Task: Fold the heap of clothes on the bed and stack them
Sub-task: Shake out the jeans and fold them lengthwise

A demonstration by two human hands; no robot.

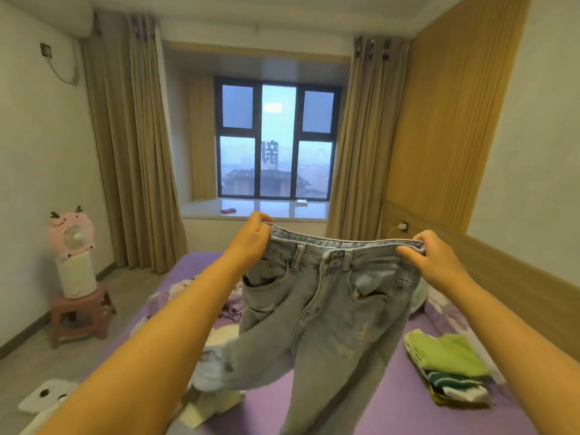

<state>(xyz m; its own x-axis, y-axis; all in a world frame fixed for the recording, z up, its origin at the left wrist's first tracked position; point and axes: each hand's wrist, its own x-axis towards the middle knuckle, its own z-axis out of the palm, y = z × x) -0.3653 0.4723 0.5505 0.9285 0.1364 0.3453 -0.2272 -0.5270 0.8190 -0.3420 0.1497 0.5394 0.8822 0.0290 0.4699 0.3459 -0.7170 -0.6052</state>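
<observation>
Jeans [326, 309], held up by left hand [251, 238] and right hand [430, 262], hide heap behind.

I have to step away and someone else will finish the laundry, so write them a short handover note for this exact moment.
Left hand: grips the left end of the jeans' waistband.
Right hand: grips the right end of the waistband.
The jeans hang spread in the air over the purple bed, front facing you, legs dangling, not yet folded.
Done: a folded stack, green piece on top, lies on the bed at the right.
Left: fold the jeans, add them to the stack, then work through the unfolded heap at the left and behind the jeans.
</observation>
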